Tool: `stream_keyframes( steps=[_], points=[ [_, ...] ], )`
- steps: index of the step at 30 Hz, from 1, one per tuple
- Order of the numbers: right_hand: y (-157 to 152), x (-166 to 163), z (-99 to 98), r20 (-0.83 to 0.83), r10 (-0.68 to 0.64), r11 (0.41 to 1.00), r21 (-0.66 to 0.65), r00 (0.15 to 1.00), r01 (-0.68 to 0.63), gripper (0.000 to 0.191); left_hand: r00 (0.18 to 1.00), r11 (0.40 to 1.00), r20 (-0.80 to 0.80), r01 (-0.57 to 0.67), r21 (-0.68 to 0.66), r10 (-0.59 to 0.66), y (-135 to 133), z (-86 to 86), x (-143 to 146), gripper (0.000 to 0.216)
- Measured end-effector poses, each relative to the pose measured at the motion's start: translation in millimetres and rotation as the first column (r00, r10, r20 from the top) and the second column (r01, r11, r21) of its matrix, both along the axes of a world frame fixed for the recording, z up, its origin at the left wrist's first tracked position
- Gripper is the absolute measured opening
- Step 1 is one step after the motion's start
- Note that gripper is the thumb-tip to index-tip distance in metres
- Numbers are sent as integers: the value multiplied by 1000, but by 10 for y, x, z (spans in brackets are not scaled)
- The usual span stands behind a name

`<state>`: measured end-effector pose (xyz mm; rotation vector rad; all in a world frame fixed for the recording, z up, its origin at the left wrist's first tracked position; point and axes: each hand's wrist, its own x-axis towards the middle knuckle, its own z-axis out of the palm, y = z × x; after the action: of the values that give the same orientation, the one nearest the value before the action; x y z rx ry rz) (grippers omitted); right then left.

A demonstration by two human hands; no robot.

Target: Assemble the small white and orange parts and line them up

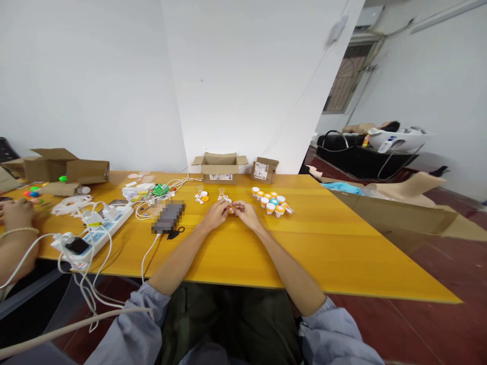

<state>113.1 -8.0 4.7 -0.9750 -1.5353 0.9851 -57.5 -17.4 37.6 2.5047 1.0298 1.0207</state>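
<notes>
My left hand [216, 215] and my right hand [247, 215] meet over the middle of the table, fingers closed around a small orange-and-white piece [231, 210]. It looks like a jar lid, mostly covered by my fingers. Just beyond my left hand stand small clear cups [221, 191] among white loose parts. Farther left lie more small white pieces [198, 198] and an orange-and-white lid [205, 197]. To the right of my right hand is a cluster of small jars [270, 207] with orange, white and teal lids; one clear jar [289, 209] lies tilted at its edge.
An open cardboard box [219, 172] and a smaller box [264, 170] stand against the wall. On the left are a power strip [99, 235] with cables, a dark device [168, 218], and another person's hand [17, 215]. A large carton [395, 213] sits beyond the table's right edge.
</notes>
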Motion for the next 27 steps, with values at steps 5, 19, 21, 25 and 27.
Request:
stream_keyframes(
  steps=[5,19,21,25,27],
  points=[
    [-5,-6,-3,0,2,1000,25,1000,-2,21,998,999,-50,-34,9,34,-5,-25,-10,23],
    [-36,-21,35,51,18,999,48,999,-21,31,985,995,-140,-96,12,97,-46,-21,11,20],
    [-48,-28,49,54,18,999,50,998,-20,32,987,996,-130,-89,14,91,-43,-28,8,20],
    [-68,-39,72,60,12,998,54,998,-15,32,988,996,-126,-84,29,87,-52,-22,7,20],
    [-71,-41,76,61,10,998,57,998,-14,31,984,995,-147,-94,30,97,-66,-5,11,20]
  ],
)
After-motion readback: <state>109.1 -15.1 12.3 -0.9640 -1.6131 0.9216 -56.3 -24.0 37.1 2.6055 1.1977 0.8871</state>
